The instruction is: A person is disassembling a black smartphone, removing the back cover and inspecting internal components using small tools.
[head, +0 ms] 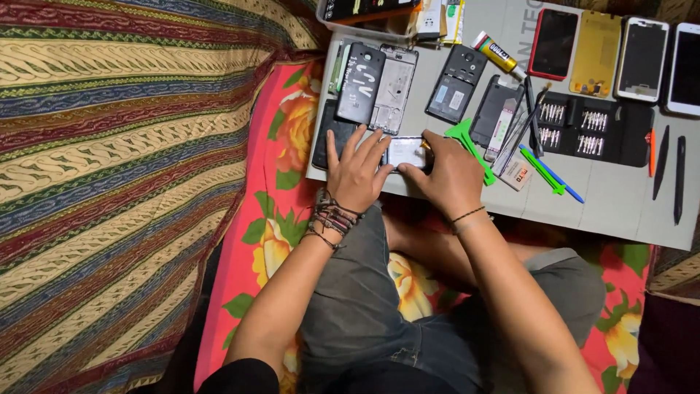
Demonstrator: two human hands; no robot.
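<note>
A small opened phone [405, 152] lay at the near edge of the grey work board [620, 201], pinned between both hands. The left hand [355, 174] was spread flat, fingers wide, pressing down on a dark phone panel [326, 138] and the left end of the device; the right hand [446, 175] was curled narrowly over its right end, fingertips pinching at the edge. The work appeared to be midway: back covers [360, 82], a bare frame [394, 87] and another gutted handset [456, 84] lay removed toward the far edge, while a green pry tool [468, 142], tweezers [523, 120] and a bit set [592, 128] lay within reach. Intact phones [642, 58] were lined along the far right corner.
</note>
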